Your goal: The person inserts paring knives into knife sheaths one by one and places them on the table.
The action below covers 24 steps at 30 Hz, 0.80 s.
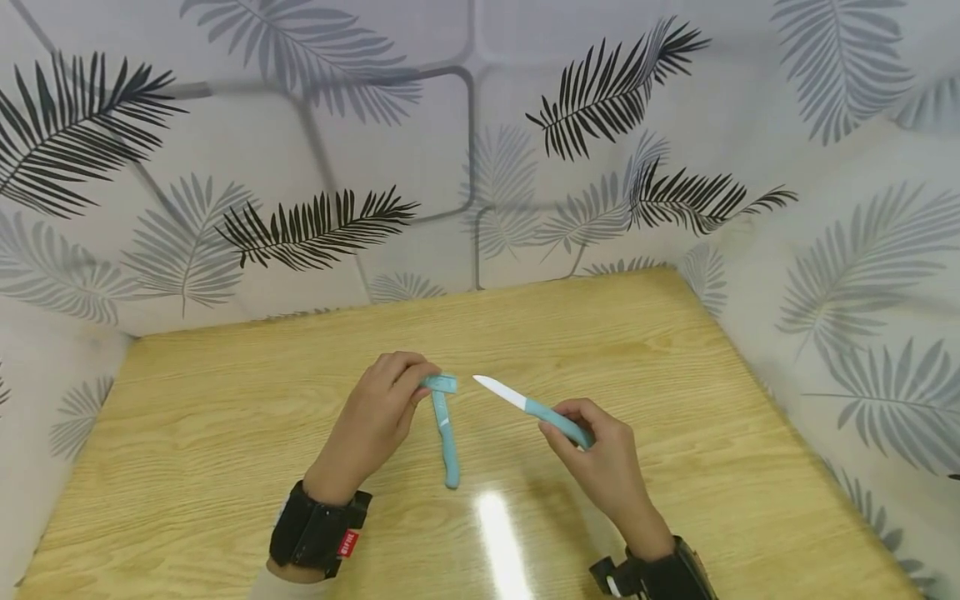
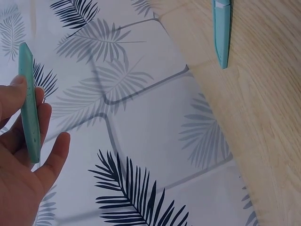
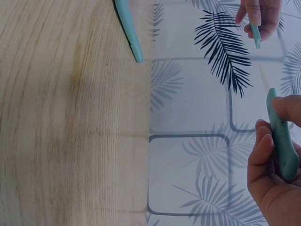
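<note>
My right hand grips the teal handle of a small knife, whose bare white blade points up and left toward the other hand. In my left hand a teal blade sheath is pinched between thumb and fingers, its outer end facing the knife tip. A gap separates the sheath from the blade. A second teal knife lies on the table between the hands, its blade end covered by a teal sheath and pointing away. In the right wrist view the held knife's handle shows clearly.
The wood-grain table reaches back to a wall cloth printed with feather-like leaves. A bright light reflection falls on the tabletop near the front. Black straps with camera mounts sit on both wrists.
</note>
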### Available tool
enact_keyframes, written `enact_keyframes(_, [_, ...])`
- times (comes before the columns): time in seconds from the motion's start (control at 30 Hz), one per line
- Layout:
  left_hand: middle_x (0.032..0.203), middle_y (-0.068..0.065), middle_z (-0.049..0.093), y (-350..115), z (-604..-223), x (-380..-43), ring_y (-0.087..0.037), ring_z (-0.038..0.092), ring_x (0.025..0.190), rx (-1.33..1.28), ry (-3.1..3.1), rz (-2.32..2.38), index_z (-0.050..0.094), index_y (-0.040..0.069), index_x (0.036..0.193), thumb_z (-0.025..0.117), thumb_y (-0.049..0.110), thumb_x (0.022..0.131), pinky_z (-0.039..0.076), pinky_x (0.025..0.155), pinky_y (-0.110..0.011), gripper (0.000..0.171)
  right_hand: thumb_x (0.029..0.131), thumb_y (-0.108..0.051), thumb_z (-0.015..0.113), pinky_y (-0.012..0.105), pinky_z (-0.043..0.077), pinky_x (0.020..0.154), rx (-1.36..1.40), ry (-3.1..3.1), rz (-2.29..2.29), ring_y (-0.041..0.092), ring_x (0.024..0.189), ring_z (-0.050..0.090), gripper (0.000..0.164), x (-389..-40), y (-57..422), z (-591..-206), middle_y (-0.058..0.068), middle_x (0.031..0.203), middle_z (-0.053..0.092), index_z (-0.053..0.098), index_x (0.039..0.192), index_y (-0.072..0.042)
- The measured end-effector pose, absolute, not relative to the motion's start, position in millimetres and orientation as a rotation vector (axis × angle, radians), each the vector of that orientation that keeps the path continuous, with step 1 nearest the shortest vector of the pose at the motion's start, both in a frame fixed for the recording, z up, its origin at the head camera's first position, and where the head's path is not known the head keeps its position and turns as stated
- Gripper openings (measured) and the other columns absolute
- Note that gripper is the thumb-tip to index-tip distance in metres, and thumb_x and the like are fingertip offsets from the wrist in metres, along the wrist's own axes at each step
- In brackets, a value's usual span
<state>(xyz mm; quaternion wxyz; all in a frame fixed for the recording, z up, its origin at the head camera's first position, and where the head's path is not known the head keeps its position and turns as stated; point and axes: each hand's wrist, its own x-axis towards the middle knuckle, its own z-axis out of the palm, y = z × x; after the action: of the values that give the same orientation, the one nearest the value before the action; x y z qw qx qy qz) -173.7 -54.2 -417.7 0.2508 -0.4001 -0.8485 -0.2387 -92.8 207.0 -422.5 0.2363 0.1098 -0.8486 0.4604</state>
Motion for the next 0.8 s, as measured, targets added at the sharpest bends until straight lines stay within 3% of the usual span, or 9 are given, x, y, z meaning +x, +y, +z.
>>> enact_keyframes(0.8, [0.11, -0.009, 0.054, -49.0, -421.7, -171.0, -0.023, 0.05, 0.101, -1.107, -2.338, -0.627, 0.059, 0.005, 0.114, 0.061, 0.009, 0.089, 0.042, 0.089, -0.035, 0.025, 0.073, 0.005, 0.072, 0.023, 0.044, 0.045, 0.426, -2.315, 1.251, 0.009, 0.054, 0.048, 0.017, -90.9, 200.7, -418.5, 0.002, 0.071, 0.06, 0.062, 0.087, 0.001])
